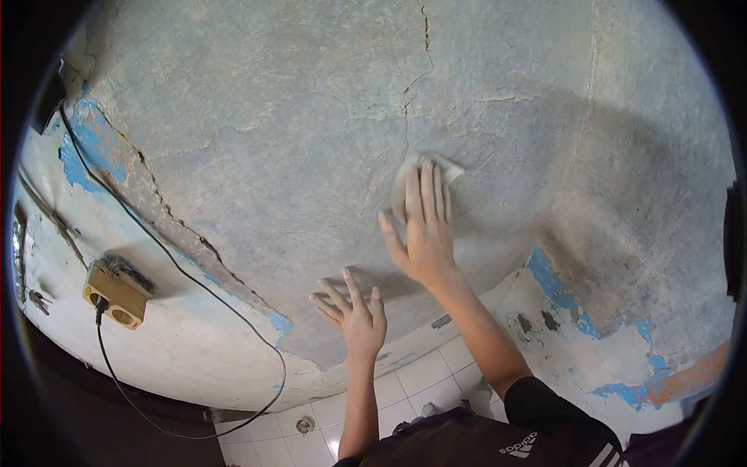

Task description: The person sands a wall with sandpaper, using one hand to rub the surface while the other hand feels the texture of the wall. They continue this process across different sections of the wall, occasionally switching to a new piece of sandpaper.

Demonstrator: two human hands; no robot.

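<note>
Grey, cracked plaster wall [311,117] fills the head view. Right hand [424,233] lies flat with fingers extended, pressing a pale sheet of sandpaper [412,175] against the wall just right of a vertical crack [406,101]. Left hand [354,315] rests below it, released, fingers spread on the plaster. At lower left, a tan socket box [117,294] with a black cable [233,311] is mounted. White floor tiles [420,381] show beneath.

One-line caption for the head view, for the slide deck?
Right hand presses a pale sanding sheet flat against a cracked grey wall; left hand braces open-palmed below it.
</note>
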